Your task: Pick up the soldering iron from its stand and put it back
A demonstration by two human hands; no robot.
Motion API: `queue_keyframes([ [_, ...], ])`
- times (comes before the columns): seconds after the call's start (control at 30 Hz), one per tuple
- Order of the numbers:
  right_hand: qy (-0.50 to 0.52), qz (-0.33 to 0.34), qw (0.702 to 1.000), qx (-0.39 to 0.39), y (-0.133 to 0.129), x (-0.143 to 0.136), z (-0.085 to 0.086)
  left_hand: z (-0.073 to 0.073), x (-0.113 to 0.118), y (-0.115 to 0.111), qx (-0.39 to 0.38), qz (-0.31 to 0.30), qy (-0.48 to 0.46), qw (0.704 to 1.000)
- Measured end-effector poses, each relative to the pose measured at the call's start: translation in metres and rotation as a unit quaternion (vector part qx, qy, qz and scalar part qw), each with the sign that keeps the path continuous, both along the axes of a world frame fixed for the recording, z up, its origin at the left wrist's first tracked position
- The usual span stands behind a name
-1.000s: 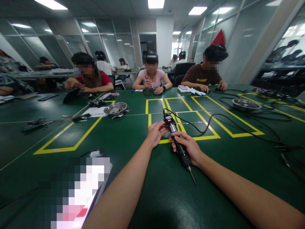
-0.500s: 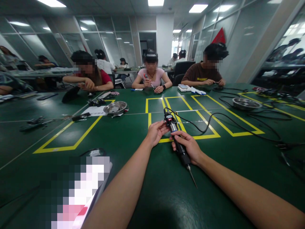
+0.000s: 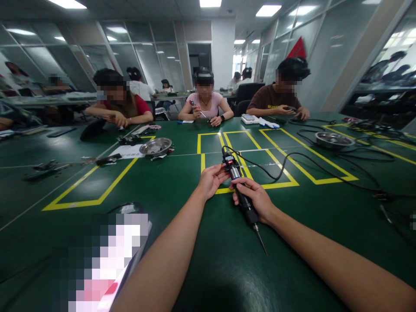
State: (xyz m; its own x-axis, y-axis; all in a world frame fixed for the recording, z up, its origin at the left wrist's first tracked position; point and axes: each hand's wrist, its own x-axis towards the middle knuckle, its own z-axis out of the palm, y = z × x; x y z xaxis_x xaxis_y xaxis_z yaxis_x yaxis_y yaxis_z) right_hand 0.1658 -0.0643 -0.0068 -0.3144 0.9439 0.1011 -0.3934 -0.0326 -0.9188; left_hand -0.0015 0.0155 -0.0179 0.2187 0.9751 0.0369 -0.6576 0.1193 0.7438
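An electric screwdriver (image 3: pixel 245 201) with a black body, a silver collar and a long thin bit lies slantwise in front of me, its bit pointing down toward me. My right hand (image 3: pixel 255 197) is wrapped around its black body. At its far end, where the cable comes out, the fingers of my left hand (image 3: pixel 211 180) are closed against the side of the tool. A small orange spot shows by the left fingertips; I cannot make out what it is. The black cable (image 3: pixel 282 167) loops from the far end off to the right.
The green table (image 3: pixel 224 268) carries yellow tape outlines. Metal bowls stand at left (image 3: pixel 155 147) and right (image 3: pixel 334 140). Black parts (image 3: pixel 45 169) lie at far left. White gloves (image 3: pixel 269 123) lie across the table, where several people sit working. A pixelated bright object (image 3: pixel 110 260) is at lower left.
The view has shifted very slightly. Both hands keep the same hold on the screwdriver. Across the table, the person in brown has moved their hands apart around a dark object.
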Motion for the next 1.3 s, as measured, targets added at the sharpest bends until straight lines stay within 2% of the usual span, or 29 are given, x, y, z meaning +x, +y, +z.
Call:
queue_keyframes([
  [0.5, -0.002, 0.006, 1.000, -0.002, -0.001, 0.000, 0.002, 0.001, 0.000, 0.000, -0.006, -0.006, 0.006, 1.000],
  [0.87, 0.020, 0.036, 0.999, -0.024, -0.003, 0.004, 0.005, -0.001, -0.002, 0.000, -0.012, -0.024, -0.025, 0.999],
  [1.1, 0.020, 0.052, 0.998, -0.031, -0.004, 0.006, 0.008, 0.006, -0.002, -0.006, 0.019, -0.077, -0.046, 0.996],
  [1.3, 0.013, 0.084, 0.996, -0.038, -0.012, 0.011, 0.016, 0.007, -0.003, -0.007, 0.023, -0.064, -0.038, 0.997],
])
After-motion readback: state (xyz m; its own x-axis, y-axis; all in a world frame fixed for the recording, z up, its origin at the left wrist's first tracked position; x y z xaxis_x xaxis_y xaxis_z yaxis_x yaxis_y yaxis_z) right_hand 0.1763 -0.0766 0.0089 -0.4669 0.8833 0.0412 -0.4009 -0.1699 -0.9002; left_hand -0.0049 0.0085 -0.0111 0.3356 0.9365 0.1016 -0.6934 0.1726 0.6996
